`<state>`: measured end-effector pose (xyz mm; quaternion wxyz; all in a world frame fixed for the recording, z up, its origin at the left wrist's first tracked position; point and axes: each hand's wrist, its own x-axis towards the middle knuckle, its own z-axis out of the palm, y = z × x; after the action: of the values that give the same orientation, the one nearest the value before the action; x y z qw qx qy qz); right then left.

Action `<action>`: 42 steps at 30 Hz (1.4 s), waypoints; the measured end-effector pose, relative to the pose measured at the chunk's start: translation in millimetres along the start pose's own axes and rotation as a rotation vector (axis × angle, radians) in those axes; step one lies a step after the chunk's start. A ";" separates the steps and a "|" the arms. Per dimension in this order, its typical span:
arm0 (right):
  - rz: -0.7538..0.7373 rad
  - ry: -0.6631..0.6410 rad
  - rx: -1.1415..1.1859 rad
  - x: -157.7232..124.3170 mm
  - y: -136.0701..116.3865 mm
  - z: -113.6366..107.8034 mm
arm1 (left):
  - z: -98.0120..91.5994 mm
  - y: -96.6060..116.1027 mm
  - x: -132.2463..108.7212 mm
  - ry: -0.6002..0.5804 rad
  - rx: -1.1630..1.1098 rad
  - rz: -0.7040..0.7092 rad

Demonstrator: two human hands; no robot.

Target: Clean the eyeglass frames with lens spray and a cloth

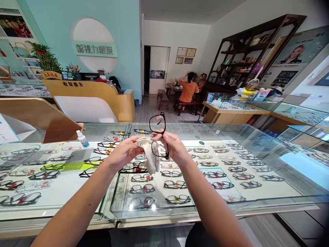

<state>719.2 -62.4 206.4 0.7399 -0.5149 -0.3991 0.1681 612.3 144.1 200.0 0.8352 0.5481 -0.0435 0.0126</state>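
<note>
A pair of dark-framed eyeglasses (157, 134) is held up on end above the glass display case, one lens over the other. My right hand (174, 146) is closed on the frame around its bridge. In my left hand (128, 151) is a pale cleaning cloth (151, 156), pinched between the fingers and hanging down beside the lower lens. Part of the cloth shows behind that lens; whether it touches the glass I cannot tell. Several more eyeglasses (175, 184) lie in rows inside the case beneath my hands.
A glass-topped display case (205, 214) spans the front. On it stands a white spray bottle (82, 139), left of loose eyeglasses (105, 151). Farther back are a wooden cashier counter (125, 106), another display case (226, 111), and a person in orange (189, 91) seated at a table.
</note>
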 end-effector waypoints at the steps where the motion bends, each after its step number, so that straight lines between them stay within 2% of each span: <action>1: 0.003 0.005 -0.012 0.0 0.3 0.1 | 0.5 -0.8 -0.2 0.001 0.029 0.003; 11: -0.025 0.009 -0.076 -0.4 9.0 -0.4 | 9.5 -8.5 -1.0 0.110 0.217 0.104; 16: -0.035 0.021 -0.030 -1.4 13.5 9.5 | 12.2 -15.3 -1.3 0.096 0.254 0.123; 25: -0.023 0.058 -0.012 -4.0 17.1 15.3 | 27.5 -11.8 -8.5 0.071 0.112 0.187; 28: -0.019 0.043 -0.043 -5.1 17.3 17.5 | 26.7 -14.4 -8.0 0.099 0.159 0.200; 37: -0.004 0.011 0.013 -9.3 16.7 24.9 | 25.7 -20.5 -5.2 0.103 0.171 0.070; 42: -0.007 0.006 0.029 -10.2 14.0 24.9 | 29.3 -19.9 -5.6 0.097 0.314 0.081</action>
<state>696.1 -47.7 193.4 0.7490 -0.5032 -0.3961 0.1697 606.4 109.5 192.9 0.7392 0.6684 -0.0229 0.0793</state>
